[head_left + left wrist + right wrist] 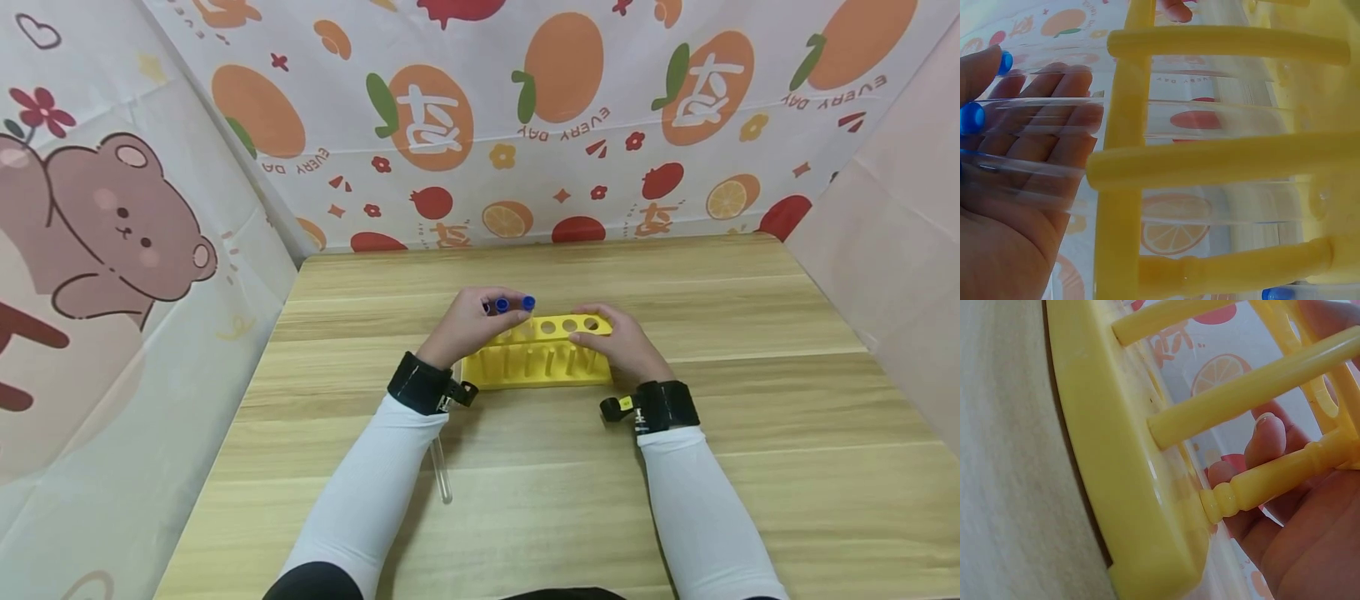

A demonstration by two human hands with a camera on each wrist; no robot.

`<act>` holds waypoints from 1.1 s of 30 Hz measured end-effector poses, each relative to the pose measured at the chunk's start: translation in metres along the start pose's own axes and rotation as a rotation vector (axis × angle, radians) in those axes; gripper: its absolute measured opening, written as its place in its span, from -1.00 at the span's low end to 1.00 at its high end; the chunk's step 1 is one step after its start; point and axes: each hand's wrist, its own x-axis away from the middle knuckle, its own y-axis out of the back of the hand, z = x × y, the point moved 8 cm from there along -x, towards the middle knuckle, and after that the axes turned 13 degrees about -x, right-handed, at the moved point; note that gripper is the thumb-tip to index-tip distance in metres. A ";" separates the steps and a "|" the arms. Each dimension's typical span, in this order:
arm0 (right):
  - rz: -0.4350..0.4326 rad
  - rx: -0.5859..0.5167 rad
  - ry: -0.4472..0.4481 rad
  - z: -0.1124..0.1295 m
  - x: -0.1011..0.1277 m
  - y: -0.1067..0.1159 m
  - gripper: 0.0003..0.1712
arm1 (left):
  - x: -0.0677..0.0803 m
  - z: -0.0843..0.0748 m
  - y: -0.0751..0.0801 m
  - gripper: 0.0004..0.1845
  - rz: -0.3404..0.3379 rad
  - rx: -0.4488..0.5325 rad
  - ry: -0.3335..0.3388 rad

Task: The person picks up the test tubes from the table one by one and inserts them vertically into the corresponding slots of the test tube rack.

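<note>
On the wooden table (750,400), the yellow test tube rack (536,371) is being steadied by the right hand (618,342), its fingers curled over one end. Blue-capped test tubes (515,304) are being seated by the left hand's (468,325) fingers; three holes are standing unfilled, and one loose tube (441,467) is lying apart.

Yellow rack (540,367) glossy plastic; tubes (1210,119) clear, smooth; table (525,500) matt wood grain.
</note>
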 end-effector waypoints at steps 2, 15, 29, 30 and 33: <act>0.000 0.004 0.004 0.000 0.000 0.000 -0.30 | 0.000 0.001 0.000 -0.68 -0.002 0.002 0.000; -0.013 0.007 -0.005 -0.001 -0.001 0.002 -0.29 | 0.001 0.004 0.000 -0.61 0.000 0.031 0.024; -0.007 0.008 -0.005 0.001 -0.001 0.001 -0.29 | 0.004 0.003 0.005 -0.51 -0.023 0.048 0.004; -0.007 0.007 -0.003 0.001 -0.001 0.001 -0.29 | 0.004 0.004 0.005 -0.52 -0.028 0.050 0.003; -0.008 0.009 -0.003 0.001 -0.001 0.002 -0.28 | 0.005 0.004 0.007 -0.52 -0.043 0.063 -0.001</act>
